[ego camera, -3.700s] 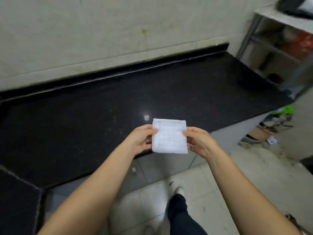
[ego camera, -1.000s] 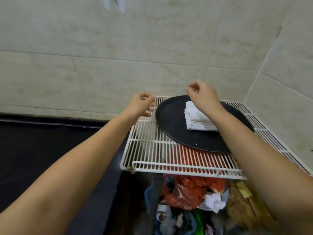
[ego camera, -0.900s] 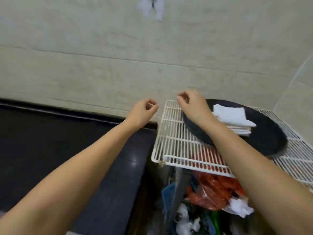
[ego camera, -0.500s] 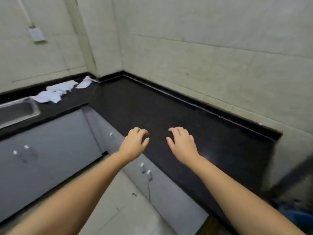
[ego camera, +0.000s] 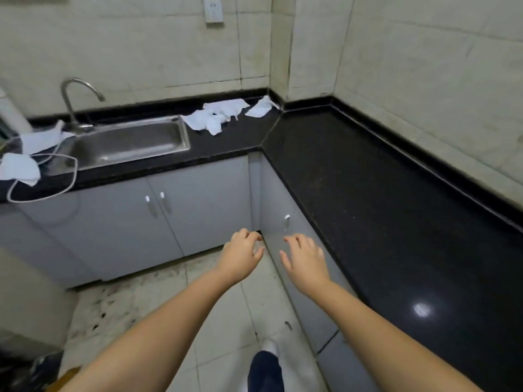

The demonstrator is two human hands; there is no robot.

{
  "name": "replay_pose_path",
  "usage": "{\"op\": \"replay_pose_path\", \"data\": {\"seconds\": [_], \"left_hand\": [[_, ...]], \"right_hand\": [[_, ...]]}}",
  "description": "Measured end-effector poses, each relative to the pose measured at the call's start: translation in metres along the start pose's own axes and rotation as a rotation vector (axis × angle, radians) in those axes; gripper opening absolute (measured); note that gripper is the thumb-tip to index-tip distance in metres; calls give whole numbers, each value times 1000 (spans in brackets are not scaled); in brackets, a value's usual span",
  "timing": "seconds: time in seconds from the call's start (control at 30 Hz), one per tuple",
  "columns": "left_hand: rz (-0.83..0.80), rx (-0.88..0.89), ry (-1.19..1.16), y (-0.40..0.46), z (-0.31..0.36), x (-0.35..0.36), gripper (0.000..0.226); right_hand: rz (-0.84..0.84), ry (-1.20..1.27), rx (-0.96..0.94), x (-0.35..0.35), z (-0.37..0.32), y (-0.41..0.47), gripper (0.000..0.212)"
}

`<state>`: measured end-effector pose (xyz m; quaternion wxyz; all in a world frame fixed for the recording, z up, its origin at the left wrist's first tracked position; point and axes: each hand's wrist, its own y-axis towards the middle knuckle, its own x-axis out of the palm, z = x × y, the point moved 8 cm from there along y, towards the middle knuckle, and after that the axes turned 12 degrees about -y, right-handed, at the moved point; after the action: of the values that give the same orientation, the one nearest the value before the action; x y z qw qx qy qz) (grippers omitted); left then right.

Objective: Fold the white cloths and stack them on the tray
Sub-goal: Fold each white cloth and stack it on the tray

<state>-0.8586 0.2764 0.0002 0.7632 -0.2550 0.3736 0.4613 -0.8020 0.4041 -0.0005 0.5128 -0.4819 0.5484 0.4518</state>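
Both hands empty: left hand [ego camera: 242, 254] loosely curled, right hand [ego camera: 304, 258] fingers spread, hovering over floor by cabinet corner. Unfolded white cloths [ego camera: 218, 116] heaped on counter [ego camera: 353, 179] at far corner, right of sink [ego camera: 127, 142]; more cloths [ego camera: 19, 168] left of sink, tangled near white cable [ego camera: 56, 176]. Tray not in view. My call: step in, take single cloth by two corners, shake flat on bare counter, then fold. Cloth thin, limp, crumpled; counter polished black stone, glossy; sink brushed steel.
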Motion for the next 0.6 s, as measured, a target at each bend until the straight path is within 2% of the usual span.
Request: {"op": "replay_pose_path", "data": {"seconds": [0.3,0.6], "left_hand": [[15,-94,-7,166,-61,-58,35],[56,-152,-60,311,-130,-96,34]], "right_hand": [[-22,28,-62,0,-12,203,41],[-62,32,-121,11,-36,365,42]]}}
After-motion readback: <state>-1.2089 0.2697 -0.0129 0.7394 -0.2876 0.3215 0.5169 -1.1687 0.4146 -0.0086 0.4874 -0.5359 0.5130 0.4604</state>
